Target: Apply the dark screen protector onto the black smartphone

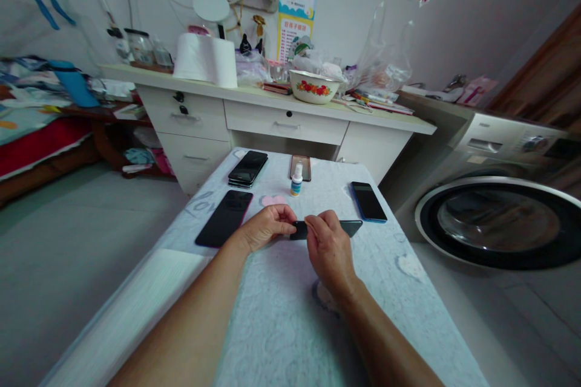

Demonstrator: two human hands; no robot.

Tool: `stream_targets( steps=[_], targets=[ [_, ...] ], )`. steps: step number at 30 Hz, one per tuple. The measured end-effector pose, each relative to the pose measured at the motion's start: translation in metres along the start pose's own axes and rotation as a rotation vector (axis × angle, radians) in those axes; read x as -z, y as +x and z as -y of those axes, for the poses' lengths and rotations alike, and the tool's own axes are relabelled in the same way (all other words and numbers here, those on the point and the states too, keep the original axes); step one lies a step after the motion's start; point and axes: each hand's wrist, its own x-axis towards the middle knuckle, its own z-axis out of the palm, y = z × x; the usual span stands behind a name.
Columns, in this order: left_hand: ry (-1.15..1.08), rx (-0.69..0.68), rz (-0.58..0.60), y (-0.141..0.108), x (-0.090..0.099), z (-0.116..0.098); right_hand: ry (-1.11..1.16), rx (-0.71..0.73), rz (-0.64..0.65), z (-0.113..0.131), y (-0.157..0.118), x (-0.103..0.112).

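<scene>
A dark phone (350,228) is held sideways over the cloth-covered table, its long edge up. My left hand (269,227) pinches its left end between thumb and fingers. Against the upper edge, close to that end, my right hand (329,245) presses with closed fingers; a small tan bit shows at the fingertips, too small to name. Beside my left forearm lies a large black phone (224,217). Past the hands, a small white spray bottle (296,180) stands upright in front of a brownish phone case (305,168).
Stacked phones (248,168) lie at the table's far left, and a blue-edged phone (368,201) at the right. Behind stands a white desk (285,116) with a flowered bowl (315,87) and paper rolls (205,60). A washing machine (488,151) with its door open is at right.
</scene>
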Motion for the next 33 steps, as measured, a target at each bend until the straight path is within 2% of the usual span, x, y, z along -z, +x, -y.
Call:
stream_targets(
  steps=[17, 33],
  targets=[
    [0.004, -0.009, 0.036, -0.002, 0.000, -0.001, -0.026, 0.081, 0.094, 0.017, 0.000, -0.008],
    [0.047, -0.002, 0.019, 0.000, 0.004, 0.000, -0.032, 0.006, 0.000, -0.003, 0.000, 0.005]
  ],
)
